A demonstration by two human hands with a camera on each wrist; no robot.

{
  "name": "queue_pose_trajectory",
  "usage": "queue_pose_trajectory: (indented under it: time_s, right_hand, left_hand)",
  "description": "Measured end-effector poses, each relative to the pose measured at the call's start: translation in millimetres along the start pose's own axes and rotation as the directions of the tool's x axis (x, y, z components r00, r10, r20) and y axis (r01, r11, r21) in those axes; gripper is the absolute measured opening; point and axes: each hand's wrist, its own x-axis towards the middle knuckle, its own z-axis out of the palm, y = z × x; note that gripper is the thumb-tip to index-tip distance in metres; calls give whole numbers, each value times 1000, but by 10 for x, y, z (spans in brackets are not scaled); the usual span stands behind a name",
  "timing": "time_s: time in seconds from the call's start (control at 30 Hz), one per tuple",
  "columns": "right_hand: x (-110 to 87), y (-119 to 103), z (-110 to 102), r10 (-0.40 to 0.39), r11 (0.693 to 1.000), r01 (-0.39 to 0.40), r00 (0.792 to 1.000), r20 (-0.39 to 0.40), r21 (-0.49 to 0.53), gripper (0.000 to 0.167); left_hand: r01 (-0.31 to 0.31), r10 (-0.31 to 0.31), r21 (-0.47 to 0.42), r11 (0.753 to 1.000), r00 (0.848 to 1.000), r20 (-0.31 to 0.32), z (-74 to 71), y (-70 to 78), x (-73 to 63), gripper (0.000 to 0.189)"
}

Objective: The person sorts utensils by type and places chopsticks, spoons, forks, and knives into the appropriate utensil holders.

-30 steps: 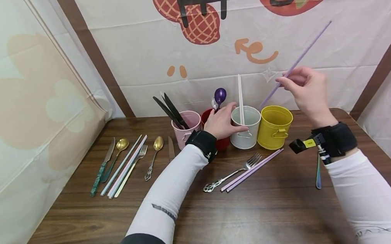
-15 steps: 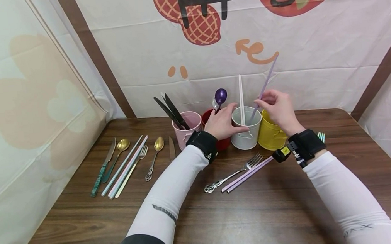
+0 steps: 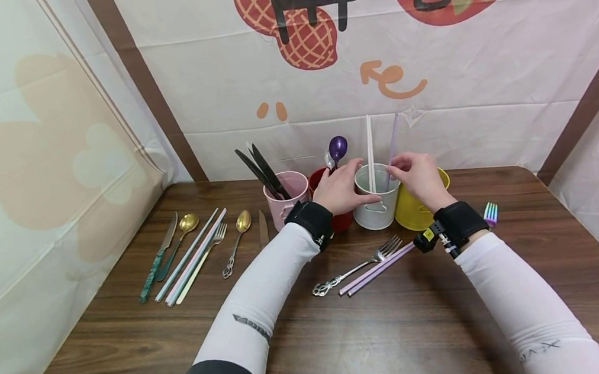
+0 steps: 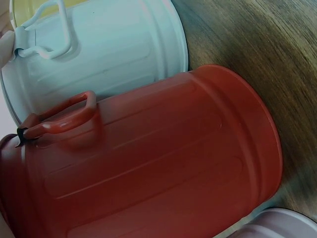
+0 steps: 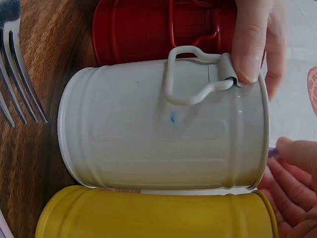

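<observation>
1. R hand (image 3: 420,179) pinches purple chopstick (image 3: 393,134) btwn thumb & fingers, just above rim of white cup (image 3: 374,213). Chopstick near-vertical, slight lean; lower part inside cup, bottom end hidden. R wrist cam: only a short purple bit shows at fingertips, rest blocked by cup.
2. L hand (image 3: 339,186) grips white cup at rim: thumb on front by handle, fingers round far side. Finger contact partly hidden; L wrist cam gets mere slivers of hand at L edge.
3. White chopsticks (image 3: 369,145) stand upright in same cup, lower ends out of sight.
4. Red cup (image 3: 341,222) mostly covered by L hand in head view; fills L wrist cam, cut off there. Holds purple spoon (image 3: 337,147) + a silver one partly behind it; handles hidden.
5. Yellow cup (image 3: 414,212) beside white, partly behind R hand; interior mostly blocked.
6. Pink cup (image 3: 287,187) w/ black utensils (image 3: 263,172), working ends unclear.
7. Table: lilac chopsticks (image 3: 376,272), far ends under R wrist strap; silver fork (image 3: 380,254) next to them. Rainbow fork (image 3: 491,213): handle hidden by R arm. Knife (image 3: 263,229) by L forearm, lower part covered.
</observation>
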Motion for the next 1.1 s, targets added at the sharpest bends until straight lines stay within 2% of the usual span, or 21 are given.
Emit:
queue_pose_trajectory:
  time_s: [0.3,0.53,0.67,0.73,0.9,1.1]
  right_hand:
    - [8,-61,-54,42,998,-41,998,36,-45,25]
    - [-64,-35,-180,43,999,-43,997,71,0,34]
    - [-156,-64,-359,3,1000,-4,998,63,6,39]
    - [-215,-84,-471,-20,1000,20,999,49,-2,37]
    - [-409,-33,-760,-67,994,69,997,21,-85,31]
    - [-721,243,-1072,7,978,0,999,31,-210,37]
  left_hand:
    - [-7,7,-3,1000,1000,-5,6,8,-1,90]
    - [-10,10,-6,1000,1000,3,16,6,14,90]
    - [-12,12,20,1000,1000,4,17,-2,23,89]
    - [-24,24,36,999,1000,8,8,-6,27,89]
    - [-96,96,55,994,995,-4,-26,-15,24,85]
    - [-159,163,93,983,986,-32,-65,90,22,81]
